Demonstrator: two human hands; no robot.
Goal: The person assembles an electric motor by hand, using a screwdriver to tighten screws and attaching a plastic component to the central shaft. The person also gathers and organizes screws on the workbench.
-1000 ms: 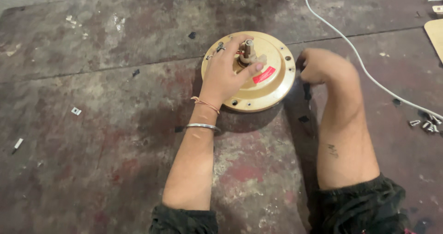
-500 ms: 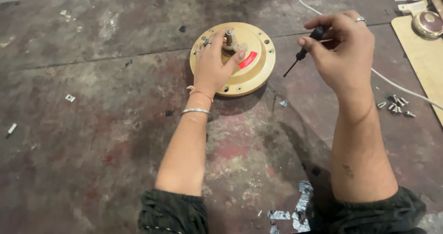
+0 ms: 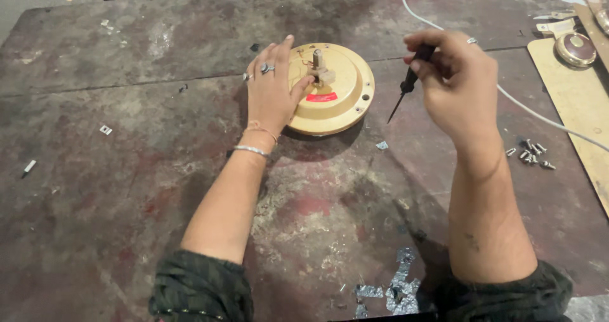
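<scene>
A round, gold-coloured metal housing (image 3: 346, 100) with a central shaft and a red label lies on the worn table. My left hand (image 3: 271, 93) rests flat on its left side, thumb touching the base of the shaft. My right hand (image 3: 453, 81) is raised to the right of the housing and grips a small black-handled screwdriver (image 3: 409, 84), its tip pointing down and left, clear of the housing.
A white cable (image 3: 507, 93) runs across the table behind my right hand. Several loose screws (image 3: 530, 152) lie at the right. A tan board (image 3: 580, 106) with a round brass part (image 3: 575, 48) sits at the far right edge. Small metal scraps dot the left.
My right hand came up off the table beside the housing and now holds the screwdriver in the air. My left hand stayed on the housing, fingers flatter.
</scene>
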